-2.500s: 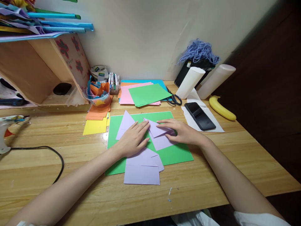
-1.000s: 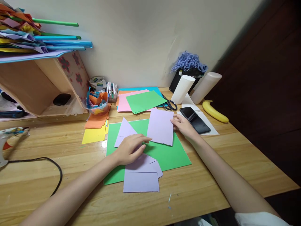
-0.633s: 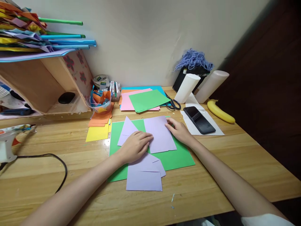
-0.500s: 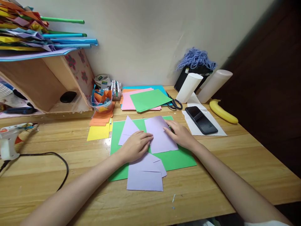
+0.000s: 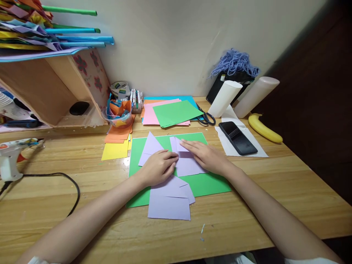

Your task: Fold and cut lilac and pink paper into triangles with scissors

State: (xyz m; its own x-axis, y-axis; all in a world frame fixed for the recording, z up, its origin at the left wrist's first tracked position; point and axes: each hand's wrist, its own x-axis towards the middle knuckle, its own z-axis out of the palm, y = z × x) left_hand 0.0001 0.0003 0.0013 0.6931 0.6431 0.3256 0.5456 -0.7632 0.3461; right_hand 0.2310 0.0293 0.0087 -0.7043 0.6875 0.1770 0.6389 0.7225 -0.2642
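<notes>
Midway between the near and far edges of the table [image 5: 121, 234], a purple sheet [image 5: 189, 167] with its far edge folded over lies on a green board [image 5: 211, 185], closer to the board's far edge than its near one. The right hand [image 5: 209, 156] lies over the fold with fingers outstretched, while the left hand [image 5: 158, 167], its fingers half curled, meets the sheet's left edge; whether either pinches the paper cannot be told, as the knuckles hide the undersides. A triangular purple piece [image 5: 150, 146] lies beyond the left wrist, and overlapping purple pieces [image 5: 169, 207] hang past the board's near edge.
</notes>
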